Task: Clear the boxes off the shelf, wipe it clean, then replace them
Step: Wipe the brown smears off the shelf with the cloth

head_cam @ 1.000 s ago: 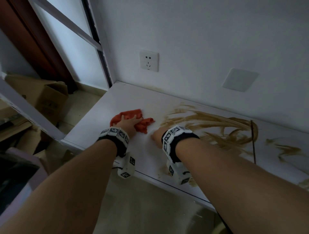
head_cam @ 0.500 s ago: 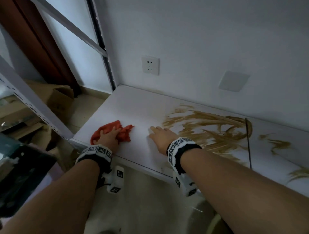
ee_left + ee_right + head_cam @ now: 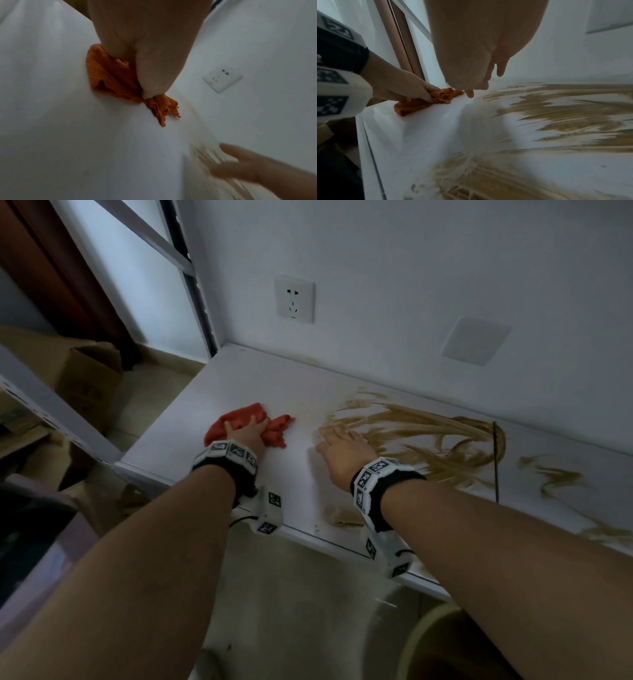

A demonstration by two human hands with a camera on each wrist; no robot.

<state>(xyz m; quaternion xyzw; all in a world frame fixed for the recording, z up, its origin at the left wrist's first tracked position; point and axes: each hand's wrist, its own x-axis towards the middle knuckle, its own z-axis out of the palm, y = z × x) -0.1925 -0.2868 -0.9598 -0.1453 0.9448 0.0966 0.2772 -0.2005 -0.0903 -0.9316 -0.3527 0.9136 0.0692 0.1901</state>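
Observation:
The white shelf point(image 3: 274, 381) carries no boxes and has brown smears point(image 3: 428, 440) across its middle and right. My left hand point(image 3: 245, 436) grips a crumpled orange-red cloth point(image 3: 279, 429) and presses it onto the clean left part of the shelf. The left wrist view shows the cloth point(image 3: 109, 75) bunched under my left hand point(image 3: 147, 47). My right hand point(image 3: 342, 450) lies flat on the shelf with straight fingers, at the left edge of the smears. In the right wrist view its fingers point(image 3: 500, 67) point at the back wall, beside the cloth point(image 3: 419, 105).
A wall socket point(image 3: 294, 299) and a blank wall plate point(image 3: 476, 340) sit above the shelf. A grey metal upright point(image 3: 195, 282) stands at the back left corner. Cardboard boxes point(image 3: 89, 371) lie on the floor to the left. A round bin rim point(image 3: 421, 642) shows below right.
My left hand drew the cloth to the shelf's front left edge, then pushed it back toward the wall. The right hand stayed flat at the edge of the smears.

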